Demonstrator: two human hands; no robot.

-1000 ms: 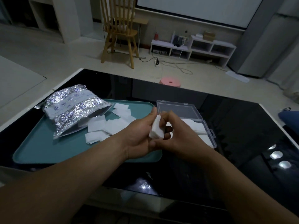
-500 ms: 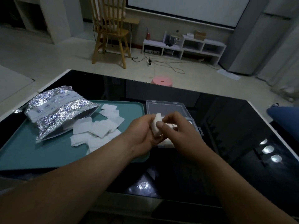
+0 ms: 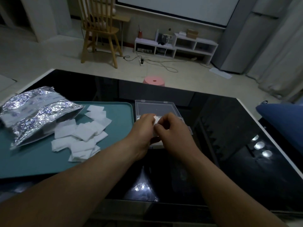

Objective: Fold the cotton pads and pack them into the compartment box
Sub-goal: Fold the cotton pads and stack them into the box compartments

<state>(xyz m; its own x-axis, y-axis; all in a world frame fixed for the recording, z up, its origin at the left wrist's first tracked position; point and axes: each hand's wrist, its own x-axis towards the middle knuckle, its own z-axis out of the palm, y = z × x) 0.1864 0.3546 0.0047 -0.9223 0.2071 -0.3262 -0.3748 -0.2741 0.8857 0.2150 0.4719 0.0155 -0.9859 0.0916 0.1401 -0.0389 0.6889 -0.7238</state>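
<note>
Lowered onto box (image 3: 155,106), left hand (image 3: 142,129), right hand (image 3: 174,131), grips both pinching pad (image 3: 156,119), black table (image 3: 218,128), wooden chair (image 3: 100,30)

Black glossy tabletop (image 3: 213,128): ceiling-light reflections near its right and near edges.
Teal tray (image 3: 41,158): on the tabletop's left side.
Silver foil bag (image 3: 36,112): lying open-mouthed on the tray's far-left part.
Pink stool (image 3: 154,81): on the floor just beyond the tabletop's far edge.
Wooden chair (image 3: 100,30): farther back, left of centre.
Low white shelf unit (image 3: 175,45): against the far wall, with a cardboard box (image 3: 192,33) on top.
Power strip (image 3: 141,61): on the floor between chair and shelf unit, cables trailing.
Blue cushion (image 3: 282,118): past the tabletop's right edge.
</note>
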